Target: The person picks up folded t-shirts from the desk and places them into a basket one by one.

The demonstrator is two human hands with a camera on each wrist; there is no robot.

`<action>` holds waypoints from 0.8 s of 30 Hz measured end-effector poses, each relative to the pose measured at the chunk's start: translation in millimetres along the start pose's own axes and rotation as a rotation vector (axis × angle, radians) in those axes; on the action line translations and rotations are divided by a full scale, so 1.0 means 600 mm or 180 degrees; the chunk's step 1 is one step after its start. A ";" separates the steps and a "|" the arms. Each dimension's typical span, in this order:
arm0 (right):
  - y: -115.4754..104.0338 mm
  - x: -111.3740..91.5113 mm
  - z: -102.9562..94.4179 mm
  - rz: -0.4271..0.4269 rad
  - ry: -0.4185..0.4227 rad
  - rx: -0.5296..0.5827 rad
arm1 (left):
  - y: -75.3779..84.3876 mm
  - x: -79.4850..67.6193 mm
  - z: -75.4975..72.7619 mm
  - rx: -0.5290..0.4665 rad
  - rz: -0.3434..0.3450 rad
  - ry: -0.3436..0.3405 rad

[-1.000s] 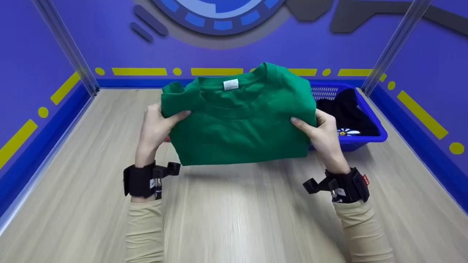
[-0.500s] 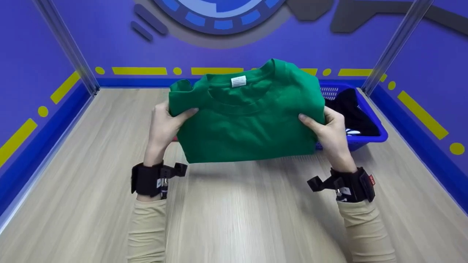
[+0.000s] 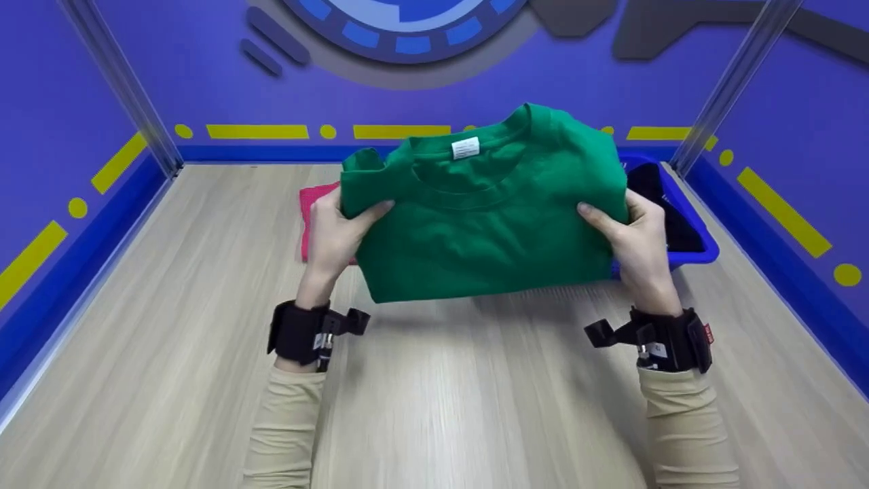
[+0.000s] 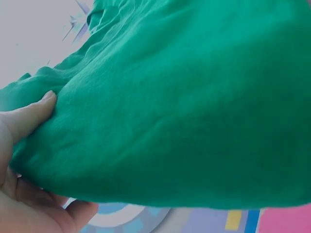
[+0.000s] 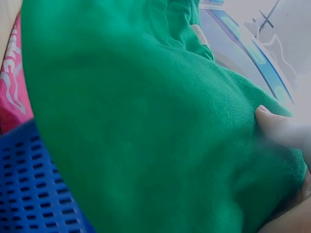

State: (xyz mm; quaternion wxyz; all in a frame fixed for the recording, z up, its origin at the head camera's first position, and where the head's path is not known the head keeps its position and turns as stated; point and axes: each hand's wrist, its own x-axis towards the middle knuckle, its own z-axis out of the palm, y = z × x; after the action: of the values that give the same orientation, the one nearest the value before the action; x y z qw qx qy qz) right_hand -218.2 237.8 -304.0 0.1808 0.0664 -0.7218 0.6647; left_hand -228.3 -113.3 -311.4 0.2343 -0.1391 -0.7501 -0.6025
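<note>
A folded green T-shirt (image 3: 482, 231) hangs above the table between both hands, its round collar and white label facing up. My left hand (image 3: 333, 234) grips its left edge, thumb on the front and fingers behind. On the opposite edge my right hand (image 3: 641, 238) pinches the cloth the same way. In the left wrist view the thumb of the left hand (image 4: 29, 194) presses the green cloth (image 4: 170, 111). The right wrist view has the right hand (image 5: 284, 133) on the shirt's edge, with the basket wall (image 5: 34, 189) below.
Behind the shirt at the right stands a blue perforated basket (image 3: 699, 244) with black clothing (image 3: 682, 221) inside. A pink cloth (image 3: 312, 204) lies on the wooden table (image 3: 434, 407) behind my left hand, mostly hidden. Purple panels (image 3: 271, 102) enclose the back and sides.
Both hands have moved right with the green T-shirt, rising slightly. More of the pink cloth shows at the left, and the shirt covers more of the basket.
</note>
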 end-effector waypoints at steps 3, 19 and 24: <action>-0.003 0.002 -0.017 -0.0003 0.0175 -0.0051 | -0.001 0.001 0.025 -0.0189 -0.0064 -0.0019; -0.017 0.024 -0.098 -0.0061 0.1272 -0.0286 | 0.027 0.057 0.167 -0.0761 -0.0556 -0.0277; -0.030 0.057 -0.129 0.0116 0.1161 -0.0752 | 0.042 0.091 0.197 -0.0601 -0.0782 -0.0396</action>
State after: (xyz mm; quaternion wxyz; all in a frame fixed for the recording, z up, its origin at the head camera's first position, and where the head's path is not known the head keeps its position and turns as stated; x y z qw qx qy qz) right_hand -230.6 316.9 -271.4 0.3029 -0.0896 -0.7511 0.5797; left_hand -283.8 3.1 -281.2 0.0979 -0.1048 -0.7146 -0.6847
